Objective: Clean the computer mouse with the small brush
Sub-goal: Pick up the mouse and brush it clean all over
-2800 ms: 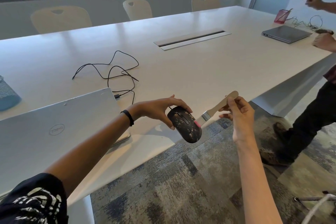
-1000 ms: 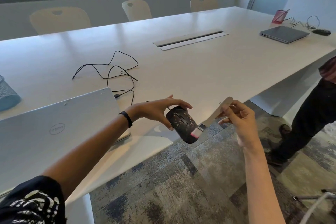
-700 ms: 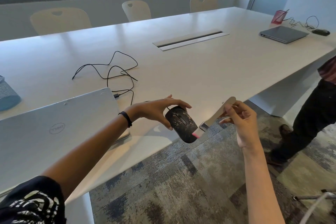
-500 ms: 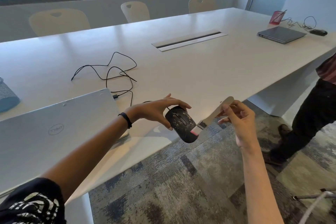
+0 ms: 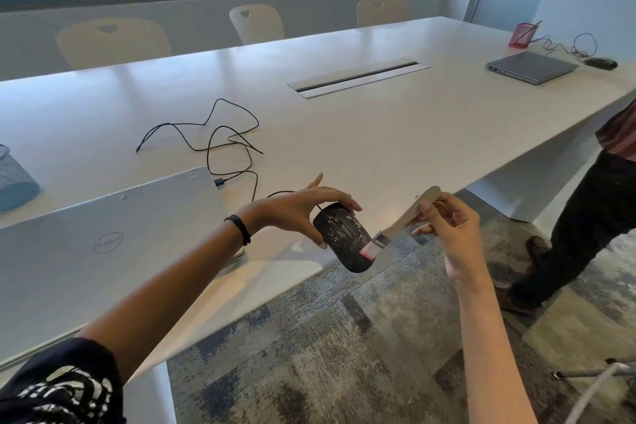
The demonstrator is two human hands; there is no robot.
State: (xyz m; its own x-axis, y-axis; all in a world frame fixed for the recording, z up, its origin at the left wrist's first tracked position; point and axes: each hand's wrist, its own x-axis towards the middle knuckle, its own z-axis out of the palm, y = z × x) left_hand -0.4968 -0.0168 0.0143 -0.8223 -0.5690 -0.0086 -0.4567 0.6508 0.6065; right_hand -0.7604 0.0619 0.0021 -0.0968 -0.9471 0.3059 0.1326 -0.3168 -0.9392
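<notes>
- The left hand [image 5: 303, 210] pinches the black mouse [image 5: 344, 241] at its upper end, fingers on top and thumb beneath.
- The mouse hangs tilted, button side up and dotted with pale specks, in the air just off the near edge of the white table [image 5: 378, 134].
- The right hand [image 5: 451, 227] pinches the pale handle of the small brush [image 5: 402, 220] between thumb and fingertips, also off the table's near edge.
- The brush's pink bristles touch the mouse's lower right side.
- On the table's near left part lies a closed silver laptop [image 5: 103, 244]; a black cable [image 5: 220, 141] loops on the table behind it.
- At the table's far right end sit a grey laptop [image 5: 531, 66] and a red pen cup [image 5: 523, 35].
- Another person's dark trouser leg [image 5: 585, 217] stands beside the table's right edge.
</notes>
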